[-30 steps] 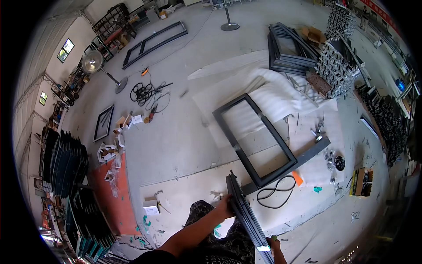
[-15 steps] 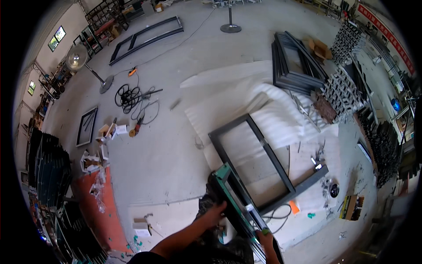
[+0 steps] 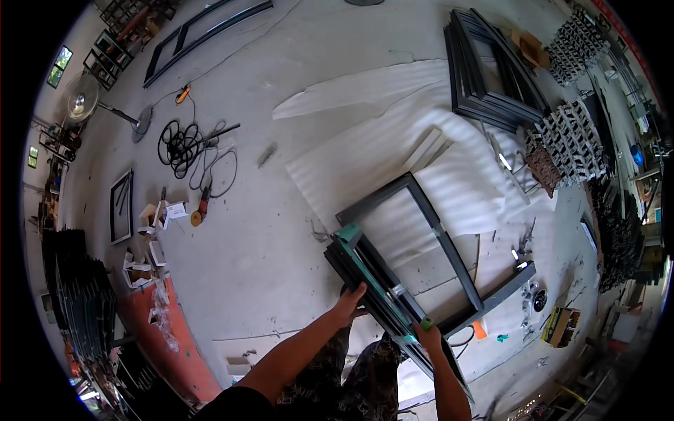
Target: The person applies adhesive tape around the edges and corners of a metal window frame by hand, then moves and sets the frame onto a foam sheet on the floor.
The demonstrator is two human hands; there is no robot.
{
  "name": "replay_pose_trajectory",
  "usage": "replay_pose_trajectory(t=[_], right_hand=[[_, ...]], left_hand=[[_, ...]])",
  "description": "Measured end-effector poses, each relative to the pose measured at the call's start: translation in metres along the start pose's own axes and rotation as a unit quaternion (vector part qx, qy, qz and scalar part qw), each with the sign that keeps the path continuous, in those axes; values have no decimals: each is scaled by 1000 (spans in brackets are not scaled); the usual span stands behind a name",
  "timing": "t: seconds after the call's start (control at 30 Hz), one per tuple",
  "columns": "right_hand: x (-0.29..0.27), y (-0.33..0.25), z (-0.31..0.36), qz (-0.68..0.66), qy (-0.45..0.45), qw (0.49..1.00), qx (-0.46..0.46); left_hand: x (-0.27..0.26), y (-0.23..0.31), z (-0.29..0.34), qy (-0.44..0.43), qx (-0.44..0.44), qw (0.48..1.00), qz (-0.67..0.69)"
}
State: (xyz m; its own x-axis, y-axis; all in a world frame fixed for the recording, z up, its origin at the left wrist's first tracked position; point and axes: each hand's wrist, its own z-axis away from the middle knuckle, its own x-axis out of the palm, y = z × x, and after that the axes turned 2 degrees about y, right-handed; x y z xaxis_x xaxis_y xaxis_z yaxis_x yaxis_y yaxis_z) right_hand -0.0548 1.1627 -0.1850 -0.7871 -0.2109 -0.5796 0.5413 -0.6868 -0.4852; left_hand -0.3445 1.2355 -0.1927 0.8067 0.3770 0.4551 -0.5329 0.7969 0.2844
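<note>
A long, narrow dark metal window frame (image 3: 379, 293) with a green strip along it slants in front of me, from upper left to lower right. My left hand (image 3: 349, 303) is closed on its near-left edge, thumb on top. Lower down, my right hand (image 3: 427, 332) grips the right side; a small green thing (image 3: 427, 323) shows at its thumb. The fingers under the frame are hidden. Just beyond lies a larger dark rectangular frame (image 3: 441, 238), partly covered by the held one. A dark bar (image 3: 500, 293) extends right from its near corner.
White foam sheet (image 3: 484, 200) covers the floor ahead. Stacked dark frames (image 3: 491, 77) and silvery profiles (image 3: 572, 144) stand at the far right. A coiled black cable (image 3: 179, 147) and a fan (image 3: 84, 98) are at the left. An open carton (image 3: 562, 327) sits right.
The view has tipped downward, showing more of my legs. The held frame's far end now sits further up and left, and it looks turned to show more of its side. Both hands keep their grip.
</note>
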Motion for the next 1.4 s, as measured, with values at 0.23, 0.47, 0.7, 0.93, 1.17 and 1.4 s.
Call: replay_pose_trajectory(t=[0.23,0.47,0.7,0.93,1.17,1.4], right_hand=[[7,-3,-75,-7,-43,999,33],[19,-14,-140,20,-71,995,65],[-37,-48,-76,-31,-57,997,41],[-16,-49,-40,-12,1,1000,26],[1,-16,-51,-34,56,997,33],[-2,-15,-73,-61,-96,988,103]], left_hand=[[22,24,-63,57,32,997,-40],[35,42,-115,62,59,988,-126],[55,67,-75,-16,73,984,-163],[48,70,-63,12,52,989,-141],[44,53,-69,38,4,983,-180],[47,56,-92,41,-12,974,-224]])
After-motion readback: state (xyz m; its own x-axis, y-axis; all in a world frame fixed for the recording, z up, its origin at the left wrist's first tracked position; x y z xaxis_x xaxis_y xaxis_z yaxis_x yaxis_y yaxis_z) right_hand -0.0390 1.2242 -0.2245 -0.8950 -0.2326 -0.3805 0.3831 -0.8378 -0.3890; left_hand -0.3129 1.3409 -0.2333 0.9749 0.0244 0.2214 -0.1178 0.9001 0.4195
